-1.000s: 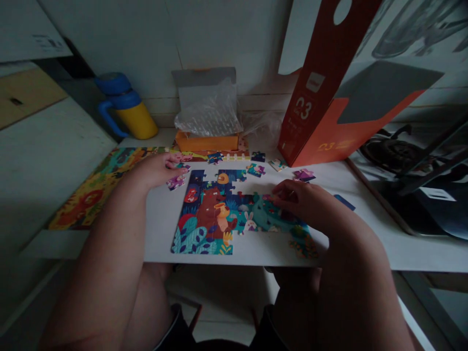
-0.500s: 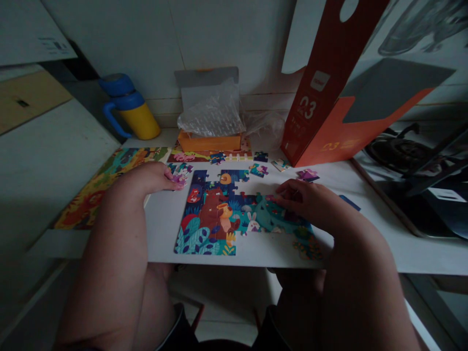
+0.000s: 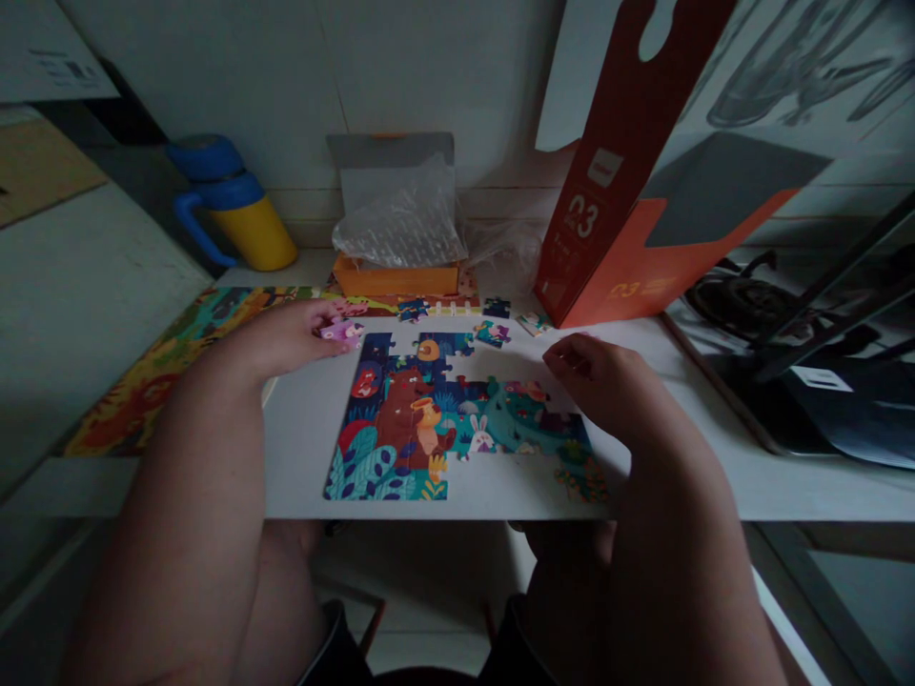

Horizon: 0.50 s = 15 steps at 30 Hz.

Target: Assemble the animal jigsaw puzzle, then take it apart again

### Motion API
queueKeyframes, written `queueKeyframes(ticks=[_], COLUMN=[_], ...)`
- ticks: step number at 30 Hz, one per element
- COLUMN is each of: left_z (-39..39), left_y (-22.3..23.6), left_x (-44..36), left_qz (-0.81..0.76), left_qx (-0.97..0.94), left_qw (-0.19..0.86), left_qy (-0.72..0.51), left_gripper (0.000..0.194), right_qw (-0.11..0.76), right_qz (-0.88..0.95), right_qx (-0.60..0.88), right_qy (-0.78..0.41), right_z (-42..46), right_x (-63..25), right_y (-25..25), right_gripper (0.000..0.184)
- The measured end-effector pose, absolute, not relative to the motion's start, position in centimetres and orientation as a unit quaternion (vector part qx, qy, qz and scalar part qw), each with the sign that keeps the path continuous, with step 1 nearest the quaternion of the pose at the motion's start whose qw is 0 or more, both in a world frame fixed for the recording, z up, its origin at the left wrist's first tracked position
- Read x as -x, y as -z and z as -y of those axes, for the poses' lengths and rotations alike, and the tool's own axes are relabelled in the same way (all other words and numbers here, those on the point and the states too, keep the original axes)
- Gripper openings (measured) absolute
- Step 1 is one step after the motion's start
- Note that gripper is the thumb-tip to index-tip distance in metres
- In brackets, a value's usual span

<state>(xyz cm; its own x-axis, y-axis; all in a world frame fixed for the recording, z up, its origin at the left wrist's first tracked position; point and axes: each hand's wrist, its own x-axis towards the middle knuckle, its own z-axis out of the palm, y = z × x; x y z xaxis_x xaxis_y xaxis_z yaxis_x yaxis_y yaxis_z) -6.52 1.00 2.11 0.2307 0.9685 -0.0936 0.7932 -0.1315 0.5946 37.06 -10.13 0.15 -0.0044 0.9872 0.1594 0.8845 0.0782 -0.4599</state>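
Observation:
A partly built colourful jigsaw puzzle (image 3: pixel 429 419) with a bear and a rabbit lies on a white board (image 3: pixel 300 429). My left hand (image 3: pixel 286 335) rests at the puzzle's upper left corner, fingers pinched on a pink and purple puzzle piece (image 3: pixel 341 332). My right hand (image 3: pixel 597 376) hovers over the puzzle's upper right part with fingers curled; what they hold, if anything, is hidden. Loose pieces (image 3: pixel 493 332) lie above the puzzle.
A tall orange puzzle box (image 3: pixel 607 191) leans at the back right. An orange tray with a plastic bag (image 3: pixel 396 229) stands at the back. A yellow and blue cup (image 3: pixel 235 214) is back left. A finished colourful puzzle sheet (image 3: pixel 164 362) lies left. A gas stove (image 3: pixel 786 314) is on the right.
My left hand has picked up the pink piece and drawn it slightly left. My right hand has lifted from the teal area toward the upper right loose pieces.

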Motion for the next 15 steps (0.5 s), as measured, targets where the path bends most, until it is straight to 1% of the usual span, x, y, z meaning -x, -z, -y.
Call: queueKeyframes(ticks=[2,5,8,11,13,15], left_z=[-0.4,0.8,2.0,2.5,2.7,2.7], left_y=[-2.5,-3.4,-4.1,-4.0,-3.5,-2.8], left_x=[5.1,2.6,0.2,-1.4,-2.0,-2.4], left_qz=[-0.559,-0.503,-0.458,-0.444,-0.433,-0.412], left_qx=[-0.754,-0.783,-0.777,-0.770,-0.754,-0.733], left_qw=[0.292,0.307,0.380,0.415,0.449,0.487], left_qy=[-0.182,-0.200,-0.204,-0.194,-0.207,-0.238], left_gripper=[0.054,0.048,0.041,0.033,0.033,0.038], right_qw=[0.225,0.235,0.250,0.261,0.271,0.285], right_qz=[0.704,0.713,0.720,0.743,0.758,0.768], right_qx=[0.662,0.648,0.634,0.600,0.573,0.549], right_qy=[-0.123,-0.128,-0.133,-0.142,-0.153,-0.165], right_z=[10.2,10.7,11.6,12.4,12.7,12.8], right_x=[-36.8,-36.1,-35.0,-33.4,-32.1,-30.8], right_y=[-0.4,-1.4,-2.9,-4.1,-4.4,-4.3], right_gripper=[0.021,0.018,0.017,0.016,0.015,0.012])
